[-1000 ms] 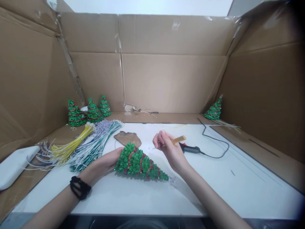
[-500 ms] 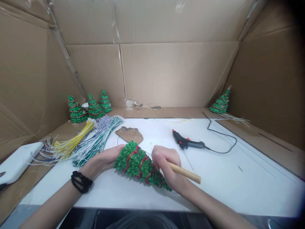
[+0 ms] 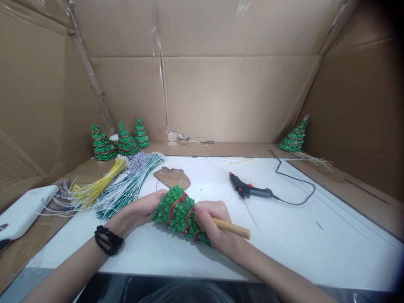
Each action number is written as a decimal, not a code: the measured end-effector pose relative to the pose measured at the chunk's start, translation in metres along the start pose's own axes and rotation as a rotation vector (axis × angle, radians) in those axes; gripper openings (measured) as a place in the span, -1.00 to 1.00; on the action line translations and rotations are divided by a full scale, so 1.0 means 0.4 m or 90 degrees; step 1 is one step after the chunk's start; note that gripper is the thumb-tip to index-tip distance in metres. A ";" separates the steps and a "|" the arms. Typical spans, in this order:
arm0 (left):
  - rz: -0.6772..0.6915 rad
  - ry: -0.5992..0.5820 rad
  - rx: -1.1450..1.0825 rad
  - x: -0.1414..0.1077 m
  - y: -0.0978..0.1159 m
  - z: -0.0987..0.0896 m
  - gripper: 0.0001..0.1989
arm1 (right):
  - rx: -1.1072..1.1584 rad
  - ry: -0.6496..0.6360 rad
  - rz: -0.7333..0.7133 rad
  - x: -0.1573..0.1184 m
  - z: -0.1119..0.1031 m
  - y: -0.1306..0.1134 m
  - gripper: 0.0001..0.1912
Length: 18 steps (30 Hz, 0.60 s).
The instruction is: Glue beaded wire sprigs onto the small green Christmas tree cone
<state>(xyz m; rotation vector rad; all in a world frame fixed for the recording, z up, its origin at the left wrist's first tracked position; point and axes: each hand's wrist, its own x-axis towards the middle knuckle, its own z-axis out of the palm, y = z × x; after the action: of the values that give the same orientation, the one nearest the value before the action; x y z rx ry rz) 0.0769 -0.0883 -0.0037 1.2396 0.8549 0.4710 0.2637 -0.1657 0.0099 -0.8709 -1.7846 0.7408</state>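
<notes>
Tool [image 3: 233,229] and tree [image 3: 176,210] have been brought together: a second ago the right hand [image 3: 220,240] was raised apart from the tree, while now its fingers are laid over the tree's narrower half, with the tool's wooden handle pinched between them and its free end pointed away from the left hand [image 3: 147,206]. By this the tree can be judged to be under work along its side rather than merely held, though the tool's working end is hidden, and what is met by it cannot be told. The tree, lying on its side between the hands, is held at its wide base by the left hand, whose fingers are mostly hidden behind it; how firmly they are closed cannot be told. Compared with half a second ago, the right hand has been shifted slightly toward the left hand, and the tree's pointed end, then visible, is now covered. The glue gun [image 3: 255,190], partly hidden behind the right hand a second ago, is now seen whole beyond it on the desk [image 3: 277,244]. Beyond the left hand, a brown scrap [image 3: 172,176] is seemingly left unmoved.
</notes>
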 end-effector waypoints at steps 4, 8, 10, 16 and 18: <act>-0.004 0.010 -0.022 -0.002 0.003 0.002 -0.80 | -0.009 -0.012 0.021 -0.001 0.001 0.005 -0.56; 0.004 0.007 -0.022 0.001 -0.001 0.001 -0.84 | -0.014 -0.021 0.039 0.000 0.003 0.009 -0.56; 0.010 0.003 -0.019 0.002 -0.004 0.001 -0.84 | -0.025 -0.030 0.035 0.002 0.004 0.009 -0.57; 0.023 0.014 -0.018 0.001 -0.007 0.006 -0.81 | -0.057 -0.029 -0.027 0.007 0.006 0.008 -0.61; 0.024 0.014 -0.025 0.003 -0.009 0.008 -0.78 | -0.057 -0.033 -0.014 0.011 0.007 0.004 -0.60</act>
<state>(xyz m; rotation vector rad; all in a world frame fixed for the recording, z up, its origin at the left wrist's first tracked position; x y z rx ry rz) 0.0794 -0.0905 -0.0071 1.2190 0.8386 0.5308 0.2604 -0.1615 0.0098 -0.8977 -1.8823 0.6787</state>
